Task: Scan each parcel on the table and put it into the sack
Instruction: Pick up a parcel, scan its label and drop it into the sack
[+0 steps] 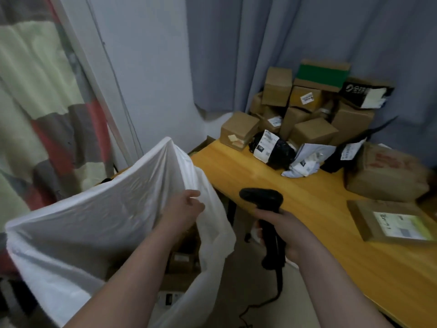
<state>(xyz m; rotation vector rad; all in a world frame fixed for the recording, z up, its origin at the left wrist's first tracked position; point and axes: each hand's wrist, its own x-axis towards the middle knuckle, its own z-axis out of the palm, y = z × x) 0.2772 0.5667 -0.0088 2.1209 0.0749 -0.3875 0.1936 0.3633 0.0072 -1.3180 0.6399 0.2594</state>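
Observation:
A big white sack (99, 209) stands open at the left of the wooden table (314, 209). Brown boxes (184, 259) lie inside it. My left hand (186, 207) hovers over the sack's mouth with loosely curled fingers, holding nothing. My right hand (281, 228) grips the handle of a black barcode scanner (262, 200), its head over the table's near edge. A flat brown parcel with a white label (392, 221) lies at the table's right. A heap of cardboard boxes (307, 107) and black and white poly bags (274, 149) fills the far corner.
A large brown padded parcel (383, 171) sits at the right edge. Blue-grey curtains (260, 43) hang behind the table. A patterned cloth (42, 102) hangs at the left. The scanner's black cable (260, 306) trails down to the floor between sack and table.

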